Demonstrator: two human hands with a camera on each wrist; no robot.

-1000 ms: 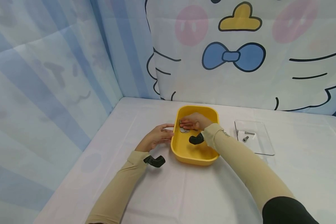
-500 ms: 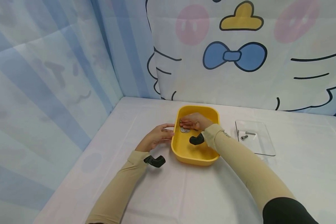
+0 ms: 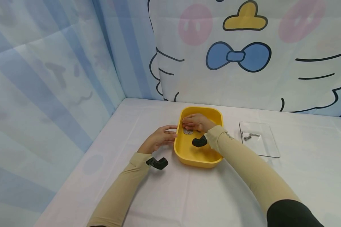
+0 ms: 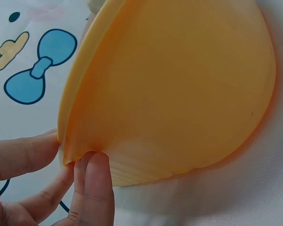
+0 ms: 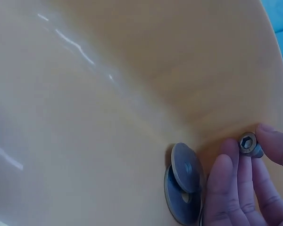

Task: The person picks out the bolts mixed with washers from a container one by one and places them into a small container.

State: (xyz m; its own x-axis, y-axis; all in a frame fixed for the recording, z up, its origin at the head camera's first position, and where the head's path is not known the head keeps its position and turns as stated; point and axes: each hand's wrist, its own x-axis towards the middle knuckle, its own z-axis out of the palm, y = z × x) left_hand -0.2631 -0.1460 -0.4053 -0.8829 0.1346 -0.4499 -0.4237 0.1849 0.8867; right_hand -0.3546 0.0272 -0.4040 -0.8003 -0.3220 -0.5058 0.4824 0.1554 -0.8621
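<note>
In the yellow bin (image 3: 191, 157), my right hand (image 3: 197, 122) pinches a small socket-head screw (image 5: 248, 143) between thumb and fingers. Its hex-recessed head faces the right wrist camera. Beside the fingers, large flat metal washers (image 5: 181, 165) overlap against the bin's wall; at least one more edge is partly hidden by the hand. My left hand (image 3: 160, 138) touches the bin's left outer side. In the left wrist view its fingers (image 4: 98, 188) lie against the outer wall, nearly straight, with one fingertip at the rim.
A clear shallow tray (image 3: 268, 142) stands right of the bin with several small metal screws in it, among them a socket-head screw (image 3: 247, 138). White cloth (image 3: 164, 195) covers the table. A printed curtain (image 3: 187, 78) rises behind it, another on the left.
The socket-head screw in the clear tray has rolled a little, then settled. My right fingers have shifted slightly inside the bin. The left hand keeps its place.
</note>
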